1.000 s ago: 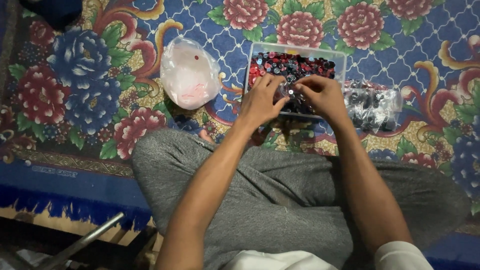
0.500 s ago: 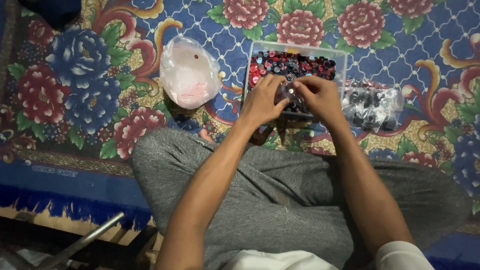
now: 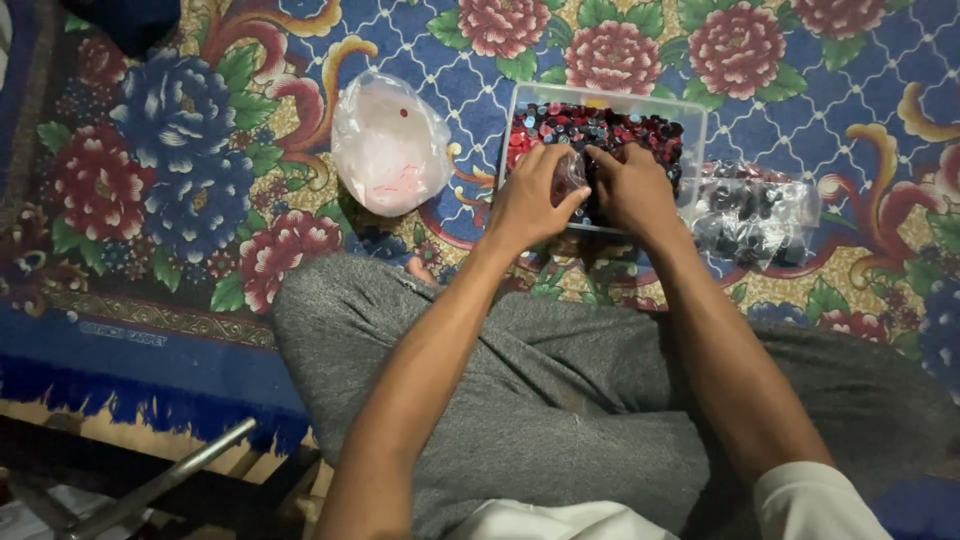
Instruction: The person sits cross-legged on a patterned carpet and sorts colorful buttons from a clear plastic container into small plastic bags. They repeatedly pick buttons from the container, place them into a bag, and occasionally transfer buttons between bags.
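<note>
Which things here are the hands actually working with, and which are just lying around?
In use:
left hand
right hand
clear plastic tray of red and black pieces
small clear plastic bag

Lying about:
pale pink plastic bag
clear bag of dark pieces
floral carpet

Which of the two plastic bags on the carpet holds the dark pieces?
The clear bag right of the plastic box, beside the right hand. The other bag, to the left, looks whitish-pink.
</note>
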